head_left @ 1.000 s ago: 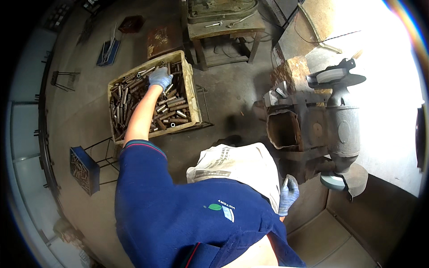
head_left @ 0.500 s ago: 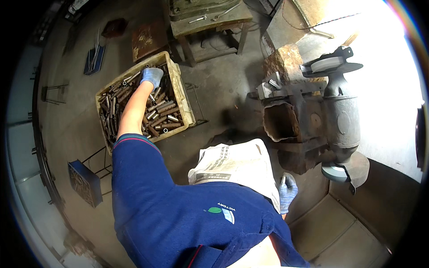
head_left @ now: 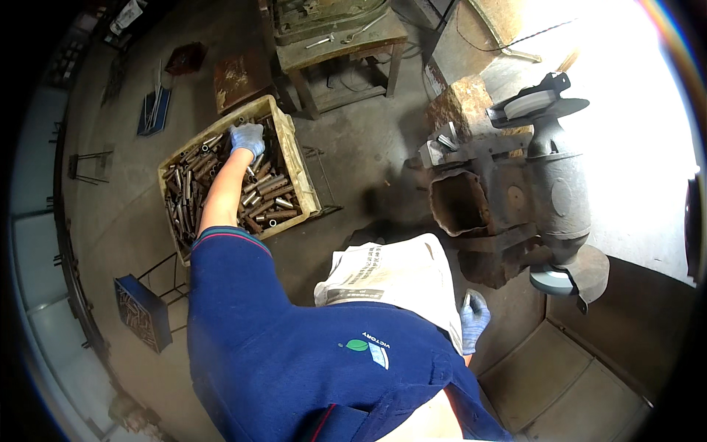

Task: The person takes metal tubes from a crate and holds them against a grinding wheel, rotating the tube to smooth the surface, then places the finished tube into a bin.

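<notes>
My left hand (head_left: 248, 138), in a blue-grey work glove, is over the far part of a worn, cream-coloured plastic crate (head_left: 298, 166). Its fingers are curled down among short metal tubes (head_left: 274, 184); whatever they grip is hidden. Some tubes are shiny at the ends, others brown and dull, and they lie in a loose heap. Low beside my right side is my right hand (head_left: 475, 323), gloved alike, with fingers bent closed. A small pale piece may be at its thumb, too small to name. A whitish printed cloth apron (head_left: 394, 272) covers my lap.
To the right stands a bench grinder (head_left: 561, 195) with a wheel at each end, next to a rusty square metal opening (head_left: 460, 202). Ahead is a wooden table (head_left: 342, 51) bearing a hammer and a wrench. Blue trays (head_left: 143, 313) on thin stands are at the left.
My left hand has shifted slightly left and nearer within the crate, its fingers still among the tubes. The view has tilted a little. My right hand stays in place.
</notes>
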